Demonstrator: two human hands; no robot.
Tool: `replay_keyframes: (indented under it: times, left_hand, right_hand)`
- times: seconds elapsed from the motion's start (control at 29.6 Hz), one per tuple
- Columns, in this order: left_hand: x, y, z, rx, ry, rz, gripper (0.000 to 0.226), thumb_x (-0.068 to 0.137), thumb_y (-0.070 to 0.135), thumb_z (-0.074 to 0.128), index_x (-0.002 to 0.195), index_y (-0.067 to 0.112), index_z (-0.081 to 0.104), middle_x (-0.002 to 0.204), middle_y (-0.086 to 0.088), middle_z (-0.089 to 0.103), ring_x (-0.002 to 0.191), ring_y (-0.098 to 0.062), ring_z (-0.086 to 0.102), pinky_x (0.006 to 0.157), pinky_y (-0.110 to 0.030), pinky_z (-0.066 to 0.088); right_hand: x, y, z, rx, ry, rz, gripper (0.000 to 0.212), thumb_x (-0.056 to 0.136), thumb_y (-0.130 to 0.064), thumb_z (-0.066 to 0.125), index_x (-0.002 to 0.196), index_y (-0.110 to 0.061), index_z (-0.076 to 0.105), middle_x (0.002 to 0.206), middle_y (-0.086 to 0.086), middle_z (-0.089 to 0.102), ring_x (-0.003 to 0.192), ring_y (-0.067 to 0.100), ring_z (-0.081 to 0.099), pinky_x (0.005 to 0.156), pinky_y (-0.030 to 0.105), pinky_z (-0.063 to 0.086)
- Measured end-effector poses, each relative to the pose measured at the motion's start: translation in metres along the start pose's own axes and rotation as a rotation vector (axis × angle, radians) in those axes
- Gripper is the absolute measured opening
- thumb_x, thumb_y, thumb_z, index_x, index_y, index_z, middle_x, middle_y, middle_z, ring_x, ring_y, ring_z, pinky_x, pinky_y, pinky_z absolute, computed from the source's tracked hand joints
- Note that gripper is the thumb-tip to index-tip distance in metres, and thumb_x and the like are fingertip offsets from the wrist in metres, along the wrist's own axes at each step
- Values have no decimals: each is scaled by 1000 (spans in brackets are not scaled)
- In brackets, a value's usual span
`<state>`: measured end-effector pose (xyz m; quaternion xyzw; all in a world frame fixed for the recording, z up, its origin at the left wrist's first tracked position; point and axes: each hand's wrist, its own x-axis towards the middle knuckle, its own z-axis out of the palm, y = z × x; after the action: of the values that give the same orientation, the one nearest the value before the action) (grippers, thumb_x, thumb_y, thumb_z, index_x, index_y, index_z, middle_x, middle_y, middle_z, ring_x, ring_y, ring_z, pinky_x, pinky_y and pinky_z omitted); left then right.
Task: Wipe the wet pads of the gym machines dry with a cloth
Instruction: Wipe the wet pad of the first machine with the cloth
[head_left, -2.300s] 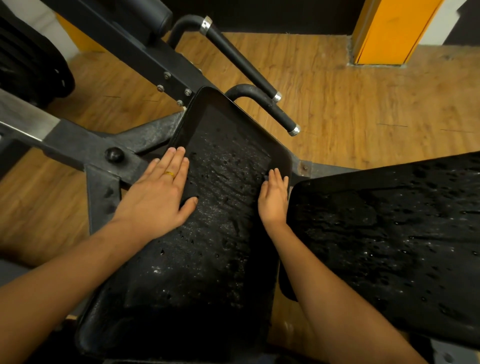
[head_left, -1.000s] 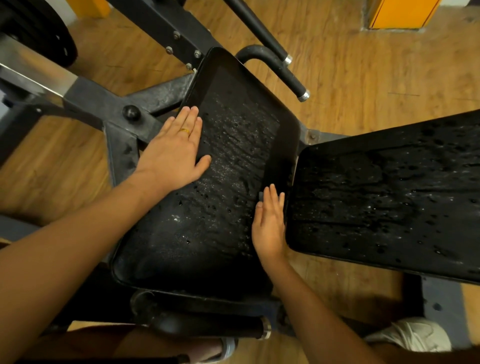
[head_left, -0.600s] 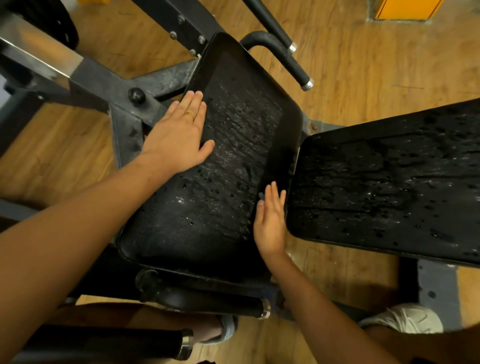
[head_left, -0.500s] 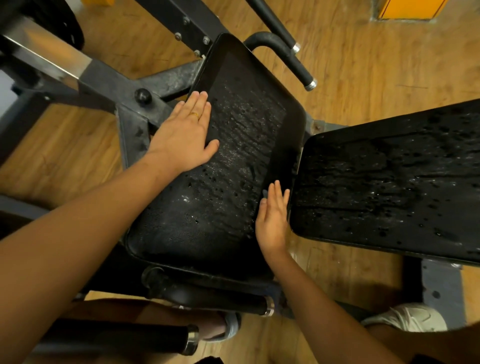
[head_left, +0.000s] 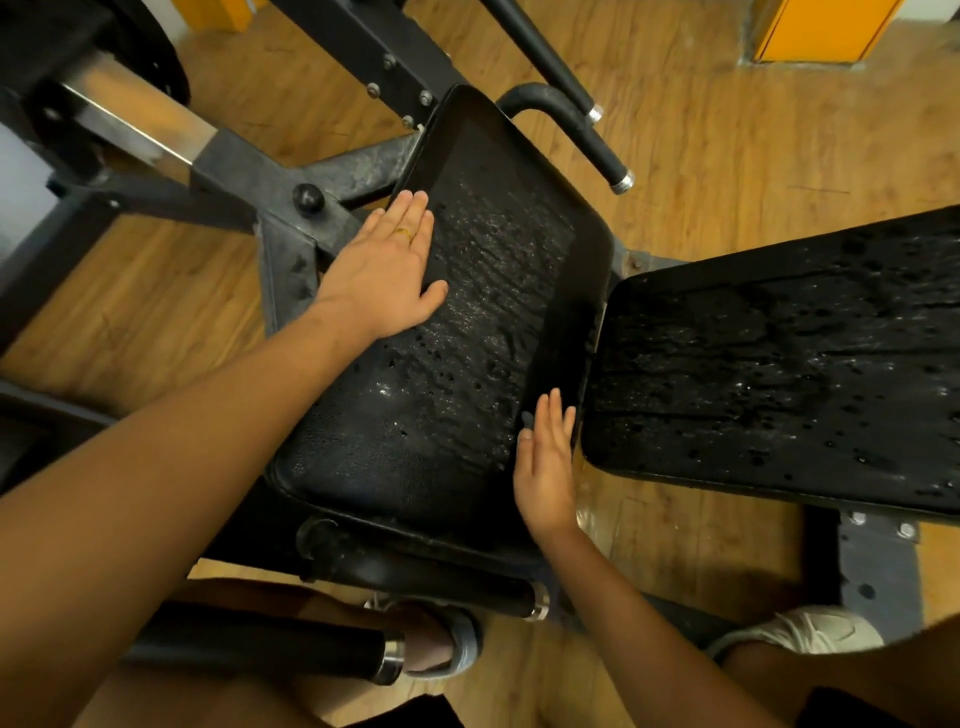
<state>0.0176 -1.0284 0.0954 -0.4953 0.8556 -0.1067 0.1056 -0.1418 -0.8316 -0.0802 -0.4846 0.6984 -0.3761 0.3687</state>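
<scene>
A black padded seat (head_left: 457, 374) fills the middle, its surface beaded with water drops. My left hand (head_left: 387, 265) lies flat on the seat's upper left edge, fingers straight, a gold ring on one finger. My right hand (head_left: 545, 462) presses flat against the seat's right side, fingers straight and together. A second black pad (head_left: 779, 374), also wet with drops, lies to the right, apart from the seat by a narrow gap. No cloth is in view.
Black steel frame (head_left: 270, 176) with bolts runs from upper left under the seat. Two black handle bars (head_left: 597, 140) stick out behind the seat, two more (head_left: 415, 577) below its front. Wooden floor all around; my shoes (head_left: 800, 634) at the bottom; an orange post (head_left: 826, 26) upper right.
My right hand has slid down the seat's right side toward its front. The view has tilted down, showing my feet and the lower handles. My left hand stays flat on the left edge.
</scene>
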Motion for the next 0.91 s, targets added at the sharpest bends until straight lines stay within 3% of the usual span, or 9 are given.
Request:
replay_keyframes:
  times: [0.14, 0.27, 0.41, 0.61, 0.81, 0.91]
  left_hand:
    - [-1, 0, 0, -6, -11, -3, 85, 101, 57, 34, 159, -1, 12, 168, -18, 4, 156, -29, 2, 126, -43, 10]
    - [-2, 0, 0, -14, -18, -9, 85, 101, 57, 35, 159, -1, 11, 168, -18, 3, 156, -28, 2, 126, -43, 10]
    - [-3, 1, -3, -30, -33, -11, 85, 101, 56, 36, 159, 0, 11, 168, -17, 3, 156, -28, 1, 126, -43, 10]
    - [-9, 2, -11, -113, -41, -11, 79, 104, 51, 37, 160, 1, 12, 169, -15, 3, 156, -26, 1, 125, -40, 7]
    - [-70, 14, -25, -258, 16, -116, 68, 107, 35, 36, 159, -2, 13, 168, -18, 4, 156, -28, 0, 127, -42, 8]
    - [-123, 9, -18, -208, -24, -125, 66, 107, 36, 31, 160, 1, 10, 169, -15, 0, 156, -25, -3, 126, -40, 5]
  right_hand:
    - [-1, -10, 1, -19, -17, 61, 55, 111, -19, 34, 161, -11, 13, 168, -5, -1, 153, 16, -17, 118, 19, -5]
    - [-33, -14, 1, -43, -178, 57, 61, 110, -16, 33, 162, -11, 0, 167, -6, -16, 148, 19, -29, 119, 27, -9]
    - [-56, -15, 0, -37, -285, 36, 64, 110, -16, 33, 160, -12, -6, 161, -11, -26, 145, 18, -35, 116, 25, -12]
    - [-61, -8, -4, -40, -280, -11, 62, 111, -20, 32, 161, -19, -4, 162, -15, -24, 148, 12, -32, 118, 22, -10]
    - [-54, 14, -16, -106, -322, -212, 60, 111, -18, 36, 156, -27, -2, 165, -18, -16, 151, 3, -24, 121, 18, -6]
    - [-45, 36, -30, -312, -335, -470, 57, 109, -19, 37, 158, -16, 8, 169, -7, -5, 156, 15, -11, 126, 32, 9]
